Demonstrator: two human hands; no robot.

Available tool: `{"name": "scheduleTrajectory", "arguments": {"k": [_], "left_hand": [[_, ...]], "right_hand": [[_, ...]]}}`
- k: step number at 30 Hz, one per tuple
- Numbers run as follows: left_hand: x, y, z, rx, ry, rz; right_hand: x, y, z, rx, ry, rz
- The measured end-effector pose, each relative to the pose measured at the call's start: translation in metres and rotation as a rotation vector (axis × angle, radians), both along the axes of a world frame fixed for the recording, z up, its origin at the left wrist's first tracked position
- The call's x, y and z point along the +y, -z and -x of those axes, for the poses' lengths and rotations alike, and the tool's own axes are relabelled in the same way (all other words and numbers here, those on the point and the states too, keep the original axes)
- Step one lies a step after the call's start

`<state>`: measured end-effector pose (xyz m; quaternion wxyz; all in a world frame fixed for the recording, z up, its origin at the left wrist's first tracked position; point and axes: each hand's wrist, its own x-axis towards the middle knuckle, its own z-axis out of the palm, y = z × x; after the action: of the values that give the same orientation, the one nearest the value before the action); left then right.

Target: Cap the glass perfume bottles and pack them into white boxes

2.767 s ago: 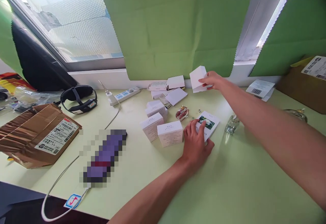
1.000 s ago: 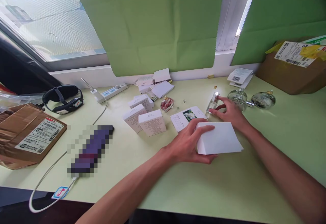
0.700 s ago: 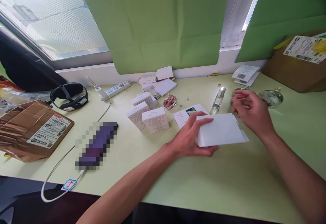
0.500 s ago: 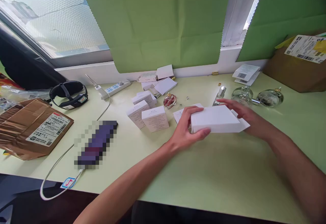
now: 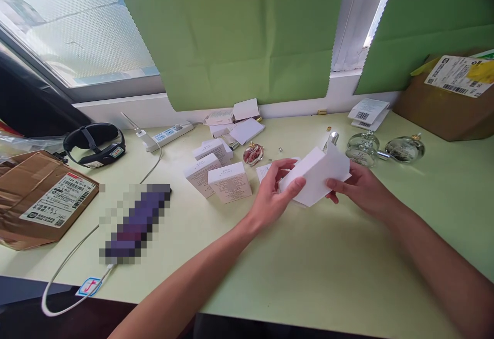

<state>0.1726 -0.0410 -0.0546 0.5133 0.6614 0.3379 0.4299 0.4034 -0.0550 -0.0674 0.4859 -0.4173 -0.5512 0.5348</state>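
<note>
- Lifted off the desk (image 5: pixel 347 277) since half a second ago: a plain white carton (image 5: pixel 314 174), then lying flat and low, now raised and tilted with one end up.
- Shifted too: right hand (image 5: pixel 360 190), earlier hovering over the carton's top, now under and behind its right end, fingers closed on it.
- Left hand (image 5: pixel 276 190) clamped on the carton's left end as before, thumb in front, fingers on top; grip of both hands closed on the carton, none spare.
- Judged from the tilt: carton being turned for handling in the air, above the desk between the two hands.
- Half hidden behind the carton: a flat white card (image 5: pixel 264 171), and a slim clear spray bottle (image 5: pixel 331 141) with a silver cap.
- To the right, two round glass bottles (image 5: pixel 386 149) lying near each other.
- To the left, small white boxes (image 5: pixel 218 174) with fine grey print, too small to read; a little red bottle (image 5: pixel 253 154) just behind them.
- No writing visible on the carton itself.
- Barcoded shipping labels on a brown parcel (image 5: pixel 38 200) at far left, on a cardboard box (image 5: pixel 451 102) at far right, and on a loose slip (image 5: pixel 368 112) by the wall; text not legible.
- White power strip (image 5: pixel 168 134) and black strap headset (image 5: pixel 94 143) at the back left.
</note>
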Motion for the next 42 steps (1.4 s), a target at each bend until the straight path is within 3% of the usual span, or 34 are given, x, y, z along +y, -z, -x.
{"name": "scheduleTrajectory", "arguments": {"k": [4, 11, 26, 33, 42], "left_hand": [[0.001, 0.002, 0.000, 0.066, 0.087, -0.058], [0.000, 0.002, 0.001, 0.114, 0.067, -0.098], [0.001, 0.002, 0.001, 0.209, 0.024, -0.191], [-0.004, 0.000, -0.002, 0.247, 0.111, -0.181], [-0.006, 0.003, -0.004, 0.384, 0.125, -0.262]], "right_hand": [[0.000, -0.002, 0.000, 0.057, -0.031, 0.016], [-0.002, -0.004, -0.001, 0.151, -0.163, 0.013], [-0.004, -0.008, 0.002, 0.092, -0.133, 0.009], [-0.002, 0.005, 0.003, 0.169, -0.150, 0.051], [-0.008, 0.013, 0.000, 0.208, -0.159, 0.231]]}}
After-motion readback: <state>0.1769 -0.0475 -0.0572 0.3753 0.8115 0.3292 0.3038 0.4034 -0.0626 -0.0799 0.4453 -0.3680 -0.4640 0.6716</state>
